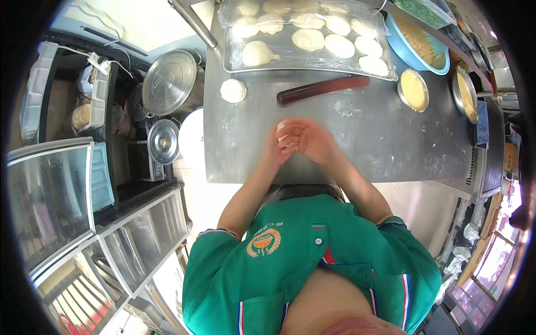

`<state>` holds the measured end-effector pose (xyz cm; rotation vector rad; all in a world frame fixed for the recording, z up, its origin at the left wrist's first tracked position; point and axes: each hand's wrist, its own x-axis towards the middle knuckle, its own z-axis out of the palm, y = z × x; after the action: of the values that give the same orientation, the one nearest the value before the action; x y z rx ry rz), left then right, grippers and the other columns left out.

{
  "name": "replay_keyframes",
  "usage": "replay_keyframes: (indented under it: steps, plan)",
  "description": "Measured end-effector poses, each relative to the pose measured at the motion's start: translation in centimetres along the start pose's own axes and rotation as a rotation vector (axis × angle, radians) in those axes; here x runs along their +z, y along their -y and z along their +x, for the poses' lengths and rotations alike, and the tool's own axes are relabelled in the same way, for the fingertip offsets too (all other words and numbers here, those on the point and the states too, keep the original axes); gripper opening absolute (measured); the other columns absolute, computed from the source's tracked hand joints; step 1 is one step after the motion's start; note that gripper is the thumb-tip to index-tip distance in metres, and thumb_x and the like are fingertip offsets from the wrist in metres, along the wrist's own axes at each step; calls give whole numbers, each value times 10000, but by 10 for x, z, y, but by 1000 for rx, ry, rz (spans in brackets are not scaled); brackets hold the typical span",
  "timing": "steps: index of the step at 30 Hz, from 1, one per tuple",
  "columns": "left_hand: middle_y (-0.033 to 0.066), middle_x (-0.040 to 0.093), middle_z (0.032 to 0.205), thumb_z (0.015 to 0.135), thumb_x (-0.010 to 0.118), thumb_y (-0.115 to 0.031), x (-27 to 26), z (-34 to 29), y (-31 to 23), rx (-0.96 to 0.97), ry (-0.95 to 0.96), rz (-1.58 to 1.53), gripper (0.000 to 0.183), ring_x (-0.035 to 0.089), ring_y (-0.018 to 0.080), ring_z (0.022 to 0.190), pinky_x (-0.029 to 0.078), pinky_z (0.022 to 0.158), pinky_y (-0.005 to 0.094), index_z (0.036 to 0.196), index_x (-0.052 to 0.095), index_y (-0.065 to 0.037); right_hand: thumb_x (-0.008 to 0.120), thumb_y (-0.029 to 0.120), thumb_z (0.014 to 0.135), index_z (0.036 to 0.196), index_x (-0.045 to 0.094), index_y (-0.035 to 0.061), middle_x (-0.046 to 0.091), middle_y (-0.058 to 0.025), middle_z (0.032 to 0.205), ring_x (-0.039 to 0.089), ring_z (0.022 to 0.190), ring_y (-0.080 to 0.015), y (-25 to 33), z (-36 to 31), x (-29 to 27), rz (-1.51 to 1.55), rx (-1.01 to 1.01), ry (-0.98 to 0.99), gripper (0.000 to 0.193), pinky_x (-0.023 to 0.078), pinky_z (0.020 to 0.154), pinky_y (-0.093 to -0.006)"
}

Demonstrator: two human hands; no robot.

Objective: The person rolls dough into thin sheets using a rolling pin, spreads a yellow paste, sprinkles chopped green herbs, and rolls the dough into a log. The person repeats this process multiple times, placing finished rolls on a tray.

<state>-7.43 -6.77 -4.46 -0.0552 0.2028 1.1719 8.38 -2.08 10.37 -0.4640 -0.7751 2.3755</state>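
My left hand (272, 144) and my right hand (314, 139) are cupped together above the near part of the steel table. Between them is a small piece of pale dough (281, 128), mostly hidden by the fingers. Beyond my hands a dark red rolling pin (324, 90) lies slantwise on the tabletop. A white round lump of dough (233, 90) rests alone to the left of the pin. Farther back, a metal tray (310, 69) carries several flattened dough rounds (308, 39), with clear plastic film over its far part.
At the back right stand a blue basin (397, 44) of yellowish filling and two metal bowls (414, 91) holding yellow contents. Lidded metal pots (169, 81) stand off the table's left edge. The steel table (379, 139) has flour smears and small crumbs.
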Motion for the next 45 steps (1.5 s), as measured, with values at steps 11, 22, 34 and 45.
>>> replay_keyframes:
  steps: [11,22,34,45]
  plan:
    - [143,446,1574,1101,387,-451,114,-17,-15,67,85,-6,595,430,257,1450,350,1197,438,1504,444,-16,818,315,789,1235,660,132,609,-124,1281,578,1187,-362,-8,34,-1,-1716,-845,-131,507,492,963,-510]
    - [292,470,1471,831,820,-213,40,6,-148,1033,-951,2154,752,439,456,1371,357,1149,503,1433,456,51,820,348,766,1192,645,171,543,-105,1371,537,1217,-391,-69,50,-71,-2039,-262,-186,493,520,897,-488]
    - [205,591,1275,706,819,-34,54,35,-212,890,-581,2320,697,577,398,1117,487,982,454,1350,555,-74,797,343,803,1104,690,114,629,-113,1211,601,1134,-367,-33,149,-10,-1715,-670,95,392,524,905,-483]
    - [293,509,1434,957,689,-199,81,18,-219,792,-633,2127,599,495,444,1338,380,1141,466,1451,461,52,735,411,872,1275,617,85,538,-162,1387,509,1291,-357,-71,132,-3,-1693,-751,368,532,405,1118,-528]
